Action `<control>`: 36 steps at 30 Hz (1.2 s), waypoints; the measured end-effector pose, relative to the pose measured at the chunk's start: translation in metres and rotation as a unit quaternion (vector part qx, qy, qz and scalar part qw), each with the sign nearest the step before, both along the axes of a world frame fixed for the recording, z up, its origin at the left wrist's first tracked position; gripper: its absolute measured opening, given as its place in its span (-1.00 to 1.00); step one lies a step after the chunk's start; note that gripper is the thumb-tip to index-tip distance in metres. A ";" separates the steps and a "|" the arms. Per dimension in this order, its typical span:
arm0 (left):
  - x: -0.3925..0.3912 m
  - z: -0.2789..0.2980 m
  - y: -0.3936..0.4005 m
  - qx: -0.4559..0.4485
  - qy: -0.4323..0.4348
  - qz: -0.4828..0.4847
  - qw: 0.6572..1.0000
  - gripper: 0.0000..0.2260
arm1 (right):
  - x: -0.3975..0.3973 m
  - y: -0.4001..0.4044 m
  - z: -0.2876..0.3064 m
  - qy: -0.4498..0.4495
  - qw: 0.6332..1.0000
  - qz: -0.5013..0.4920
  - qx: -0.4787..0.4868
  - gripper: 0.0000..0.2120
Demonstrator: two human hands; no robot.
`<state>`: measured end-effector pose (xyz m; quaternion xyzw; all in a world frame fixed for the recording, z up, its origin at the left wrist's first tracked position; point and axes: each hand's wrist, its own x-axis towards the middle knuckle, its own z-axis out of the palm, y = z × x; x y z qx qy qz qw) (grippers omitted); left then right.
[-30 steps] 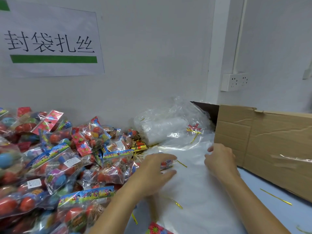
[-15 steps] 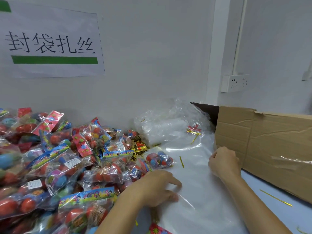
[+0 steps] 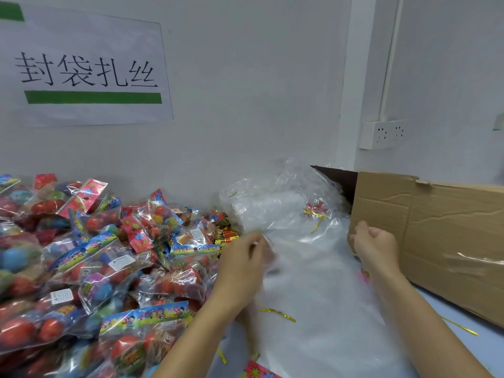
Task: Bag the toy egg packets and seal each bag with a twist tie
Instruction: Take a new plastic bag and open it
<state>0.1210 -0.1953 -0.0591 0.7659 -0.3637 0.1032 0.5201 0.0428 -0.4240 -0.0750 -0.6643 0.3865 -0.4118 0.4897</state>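
A pale blue table [image 3: 450, 347] carries everything. A heap of toy egg packets [image 3: 90, 268] lies well left of the clear plastic bags [image 3: 313, 282] spread over its middle. Just right of the bags stands a cardboard box [image 3: 436, 236]. Gold twist ties [image 3: 279, 314] lie loose on and near the bags.

White wall sign [image 3: 84, 69]: black characters 封袋扎丝 above green bar; packet [image 3: 141, 317] header print too blurred to read
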 end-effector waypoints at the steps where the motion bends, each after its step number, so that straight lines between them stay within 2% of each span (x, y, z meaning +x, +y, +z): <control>1: 0.000 0.003 0.000 -0.072 0.045 0.021 0.996 -0.69 | 0.000 -0.001 0.000 -0.031 0.999 -0.006 0.020 -0.60; 3: 0.001 0.012 0.002 -0.207 0.166 0.061 0.962 -0.77 | 0.003 0.001 -0.001 -0.049 0.999 0.005 0.023 -0.70; 5: 0.007 0.017 0.008 -0.296 0.265 0.101 0.912 -0.76 | 0.006 0.010 0.000 -0.062 0.997 0.039 0.000 -0.81; 8: 0.021 0.021 0.020 -0.369 0.362 0.126 0.846 -0.72 | 0.011 0.027 0.001 -0.066 0.991 0.098 -0.055 -0.84; 11: 0.031 0.026 0.035 -0.384 0.407 0.121 0.820 -0.78 | 0.016 0.042 -0.002 -0.035 0.981 0.163 -0.104 -0.84; 13: 0.039 0.031 0.046 -0.354 0.417 0.114 0.829 -0.84 | 0.018 0.050 -0.005 0.006 0.970 0.209 -0.128 -0.85; 15: 0.045 0.039 0.058 -0.306 0.416 0.078 0.853 -0.87 | 0.021 0.055 -0.011 0.054 0.957 0.242 -0.151 -0.87; 18: 0.054 0.054 0.078 -0.229 0.371 0.066 0.898 -0.78 | 0.025 0.063 -0.013 0.102 0.946 0.258 -0.165 -0.66; 20: 0.060 0.062 0.089 -0.165 0.297 0.097 0.935 -0.76 | 0.029 0.069 -0.006 0.123 0.944 0.257 -0.165 -0.53; 22: 0.064 0.066 0.100 -0.127 0.244 0.104 0.956 -0.74 | 0.034 0.073 0.008 0.149 0.937 0.266 -0.167 -0.44; 25: 0.064 0.070 0.114 -0.121 0.255 0.069 0.957 -0.68 | 0.045 0.078 0.038 0.279 0.901 0.279 -0.180 -0.33; 27: 0.063 0.073 0.120 -0.157 0.291 0.034 0.943 -0.72 | 0.050 0.084 0.057 0.365 0.866 0.271 -0.207 -0.34; 28: 0.061 0.076 0.122 -0.172 0.305 0.012 0.936 -0.74 | 0.053 0.088 0.064 0.381 0.855 0.269 -0.225 -0.36; 30: 0.059 0.080 0.126 -0.178 0.315 -0.024 0.932 -0.75 | 0.058 0.099 0.076 0.341 0.861 0.284 -0.248 -0.35; 33: 0.057 0.082 0.129 -0.157 0.304 -0.056 0.938 -0.73 | 0.067 0.123 0.090 0.140 0.904 0.341 -0.218 -0.38; 36: 0.054 0.085 0.131 -0.128 0.281 -0.101 0.946 -0.69 | 0.074 0.145 0.100 -0.003 0.896 0.411 -0.166 -0.36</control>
